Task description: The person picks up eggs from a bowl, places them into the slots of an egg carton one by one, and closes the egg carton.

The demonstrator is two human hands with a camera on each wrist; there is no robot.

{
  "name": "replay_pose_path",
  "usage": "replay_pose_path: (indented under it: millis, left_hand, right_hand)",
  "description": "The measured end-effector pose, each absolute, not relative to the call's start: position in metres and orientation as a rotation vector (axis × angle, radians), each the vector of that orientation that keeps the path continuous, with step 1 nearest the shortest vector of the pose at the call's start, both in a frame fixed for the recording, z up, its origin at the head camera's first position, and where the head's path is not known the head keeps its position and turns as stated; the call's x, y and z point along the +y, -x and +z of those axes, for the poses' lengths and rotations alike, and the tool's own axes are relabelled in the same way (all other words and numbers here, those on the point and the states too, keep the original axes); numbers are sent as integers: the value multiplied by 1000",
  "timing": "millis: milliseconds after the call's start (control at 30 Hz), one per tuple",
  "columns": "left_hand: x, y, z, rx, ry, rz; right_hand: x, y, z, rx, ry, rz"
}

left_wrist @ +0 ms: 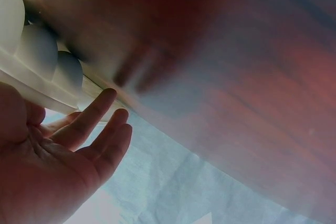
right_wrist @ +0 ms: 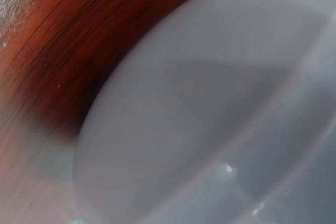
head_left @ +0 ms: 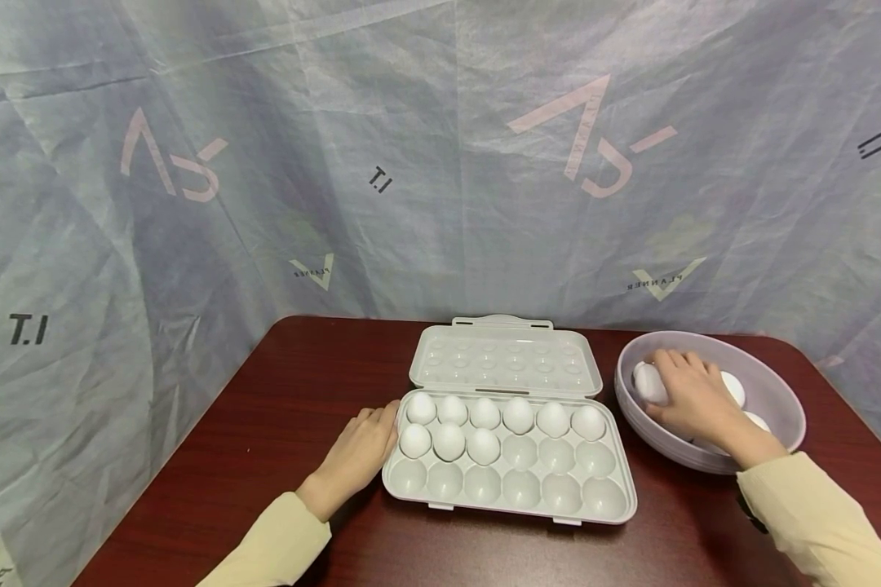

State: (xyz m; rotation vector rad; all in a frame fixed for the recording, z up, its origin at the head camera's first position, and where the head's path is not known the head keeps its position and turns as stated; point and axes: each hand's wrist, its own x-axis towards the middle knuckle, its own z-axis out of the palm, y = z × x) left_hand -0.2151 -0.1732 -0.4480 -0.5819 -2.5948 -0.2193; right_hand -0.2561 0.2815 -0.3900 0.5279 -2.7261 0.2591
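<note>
In the head view, a dark red wooden table (head_left: pixel 308 367) stands before a creased grey-blue sheet (head_left: pixel 411 73) printed "T.I" and reversed "PLANNER". The left hand (head_left: pixel 360 448), fingers relaxed, touches the left edge of the egg tray (head_left: pixel 520 491), which holds nine eggs (head_left: pixel 449 442). At right, the right hand (head_left: pixel 693 399) grips a white egg (head_left: pixel 648 383) inside the lilac bowl (head_left: pixel 771 399). The left wrist view shows fingers apart beside the tray. The right wrist view shows the bowl on reddish wood grain.
</note>
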Motion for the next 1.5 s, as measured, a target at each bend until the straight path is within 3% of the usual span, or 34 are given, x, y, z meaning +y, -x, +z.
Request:
replay_pose_path:
  millis: [700,1500]
  left_hand:
    - [-174,216,-448,-2591,583,-225]
    - [-174,215,-447,-2610,576,-233]
  right_hand:
    - [266,251,-367,-2525,-605,281]
    - [199,233,-375,-2399,-910,281]
